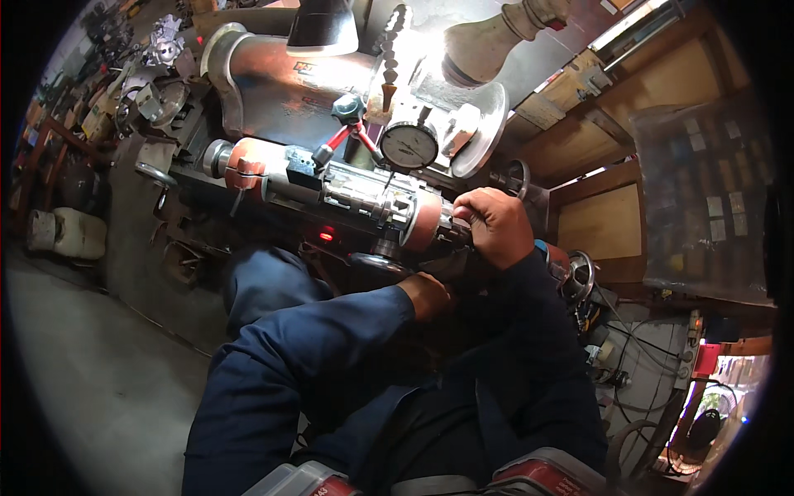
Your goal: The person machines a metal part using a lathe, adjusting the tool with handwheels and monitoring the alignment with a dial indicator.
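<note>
Clamped right hand [500, 227] onto dark metal fitting [452, 231], just right of reddish collar [424, 221]; had left hand [427, 298] near handwheel [380, 263], couldn't tell its grip. Judged as fixture adjustment below dial indicator [409, 146]; next called for small, steady turn.

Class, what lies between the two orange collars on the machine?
Head view: silver metalwork and a dark block lie between left collar and right collar.
</note>
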Demonstrator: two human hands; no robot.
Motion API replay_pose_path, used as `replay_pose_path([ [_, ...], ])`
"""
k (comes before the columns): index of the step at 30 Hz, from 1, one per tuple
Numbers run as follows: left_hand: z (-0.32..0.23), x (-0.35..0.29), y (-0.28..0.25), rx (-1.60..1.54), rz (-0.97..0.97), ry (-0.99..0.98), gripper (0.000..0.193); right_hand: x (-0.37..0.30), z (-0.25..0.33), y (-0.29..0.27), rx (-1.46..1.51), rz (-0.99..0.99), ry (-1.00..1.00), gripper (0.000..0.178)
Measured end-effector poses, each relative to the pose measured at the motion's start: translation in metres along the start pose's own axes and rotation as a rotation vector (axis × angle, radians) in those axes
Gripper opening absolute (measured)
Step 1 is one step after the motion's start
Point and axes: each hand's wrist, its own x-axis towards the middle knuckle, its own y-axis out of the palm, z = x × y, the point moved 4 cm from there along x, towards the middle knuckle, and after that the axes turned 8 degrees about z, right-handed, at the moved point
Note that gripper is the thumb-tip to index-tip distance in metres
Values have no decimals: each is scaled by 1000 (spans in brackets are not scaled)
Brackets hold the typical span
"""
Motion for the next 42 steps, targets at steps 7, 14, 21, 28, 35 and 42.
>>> replay_pose_path([
  [7, -4, -5, -9, -56, 18, -10, 25, 0, 8, 4, -152, -29, 153, 3],
  [14, 0, 1, 0, -38, 20, -6, 22, -1, 21, 10, -232, -112, 304, 3],
  [21, -1, -7, -7, -90, -8, -11, 23, -16, 15, -28, -37, -244, 136, 4],
  [28, -1, -1, 3, -5, -23, -19, 23, -150, -60, -147, -266, -553, 631, 31],
  [35, -2, -2, 1, -10, 13, -53, 24, -255, -166, -112, 62, -289, 709, 24],
  [42, -4, -6, -2, -32, -3, -6, 24, -262, -210, -107, 130, -397, 716, 22],
])
